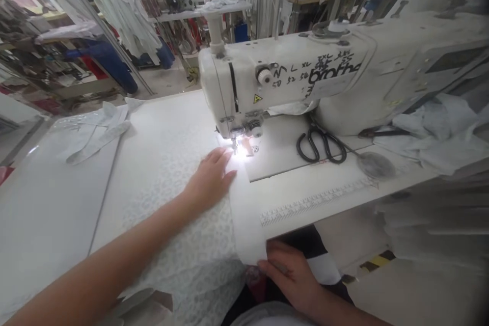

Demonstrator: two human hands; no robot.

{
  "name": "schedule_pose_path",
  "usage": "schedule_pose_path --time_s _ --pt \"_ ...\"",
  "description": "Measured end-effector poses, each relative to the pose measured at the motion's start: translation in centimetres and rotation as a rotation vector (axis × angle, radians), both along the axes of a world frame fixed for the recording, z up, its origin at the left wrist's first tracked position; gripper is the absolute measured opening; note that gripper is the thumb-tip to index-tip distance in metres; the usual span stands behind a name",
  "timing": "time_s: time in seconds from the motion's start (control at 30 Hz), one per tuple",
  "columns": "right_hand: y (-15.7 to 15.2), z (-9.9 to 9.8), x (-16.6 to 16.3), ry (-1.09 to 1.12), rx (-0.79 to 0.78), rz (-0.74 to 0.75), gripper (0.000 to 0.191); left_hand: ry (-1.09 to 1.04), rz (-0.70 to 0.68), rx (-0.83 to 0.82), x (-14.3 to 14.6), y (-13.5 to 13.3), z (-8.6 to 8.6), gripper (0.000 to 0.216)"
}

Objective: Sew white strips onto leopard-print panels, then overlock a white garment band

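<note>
A white patterned fabric [168, 173] lies across the sewing table and runs under the needle [234, 145] of a white sewing machine [290, 74]. My left hand [211, 179] rests flat on the fabric just left of the lit needle, fingers stretched out together. My right hand [292, 275] is at the table's front edge, its fingers pinching the lower end of a white fabric strip [246, 214] that leads up to the needle.
Black scissors [320, 143] lie on the machine bed right of the needle. Loose white cloth pieces [101, 130] sit at the far left of the table. A printed ruler [313, 202] runs along the front edge. More white fabric [435, 137] piles at the right.
</note>
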State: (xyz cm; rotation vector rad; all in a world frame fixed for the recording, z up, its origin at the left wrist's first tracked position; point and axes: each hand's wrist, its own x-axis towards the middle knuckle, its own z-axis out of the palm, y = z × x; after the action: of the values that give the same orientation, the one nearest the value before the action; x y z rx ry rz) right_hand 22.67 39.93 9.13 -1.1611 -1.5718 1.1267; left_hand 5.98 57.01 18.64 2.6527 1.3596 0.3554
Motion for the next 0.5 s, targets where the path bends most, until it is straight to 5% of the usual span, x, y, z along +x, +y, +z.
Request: schedule_pose_path --time_s 0.2,0.5 --pt "-0.6 0.6 0.4 -0.006 0.048 -0.036 0.028 -0.086 -0.010 -0.069 -0.9 -5.7 -0.5 0.038" --pt "-0.8 2.3 0.7 -0.129 0.176 -0.042 0.032 -0.089 -0.023 -0.027 -1.1 -4.9 -1.3 0.041"
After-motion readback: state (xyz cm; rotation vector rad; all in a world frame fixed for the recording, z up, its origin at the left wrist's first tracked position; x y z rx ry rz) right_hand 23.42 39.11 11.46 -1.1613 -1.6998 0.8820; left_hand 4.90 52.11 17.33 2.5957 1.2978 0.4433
